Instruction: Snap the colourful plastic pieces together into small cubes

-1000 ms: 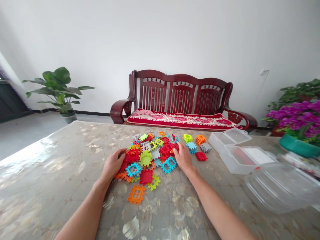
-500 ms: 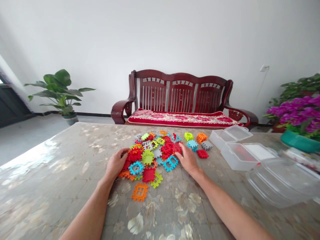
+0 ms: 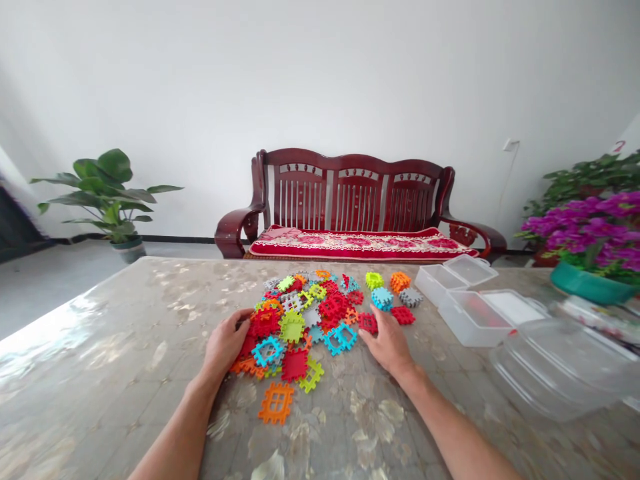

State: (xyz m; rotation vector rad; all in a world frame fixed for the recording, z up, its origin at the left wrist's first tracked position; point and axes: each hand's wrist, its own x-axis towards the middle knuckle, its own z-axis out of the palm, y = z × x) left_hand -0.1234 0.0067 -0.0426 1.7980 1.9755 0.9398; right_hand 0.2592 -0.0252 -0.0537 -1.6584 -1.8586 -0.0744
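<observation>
My right hand [image 3: 393, 343] grips a red interlocking tile [image 3: 368, 323] with window openings between thumb and fingers, just right of the heap. At the heap's left edge rests my left hand [image 3: 227, 343], its fingers loosely bent and apart, touching the red pieces there and holding nothing I can see. The heap mixes notched plastic tiles: a lime green tile [image 3: 292, 327], a blue frame tile [image 3: 267, 351], a red tile [image 3: 295, 365] and several more overlap. Nearest me, an orange window tile [image 3: 276, 403] lies flat by itself.
Beyond my right hand stand small colour-sorted stacks: lime [image 3: 374, 280], orange [image 3: 400, 281], light blue [image 3: 383, 298], grey [image 3: 411, 297] and red [image 3: 403, 315]. Clear plastic boxes [image 3: 475, 319] and a large transparent container [image 3: 565, 370] occupy the right side, near a flower pot [image 3: 595, 285].
My right hand has pulled a red tile away from the heap, rightward and slightly towards me. My left hand stays at the heap's left edge. The camera view has shifted slightly.
</observation>
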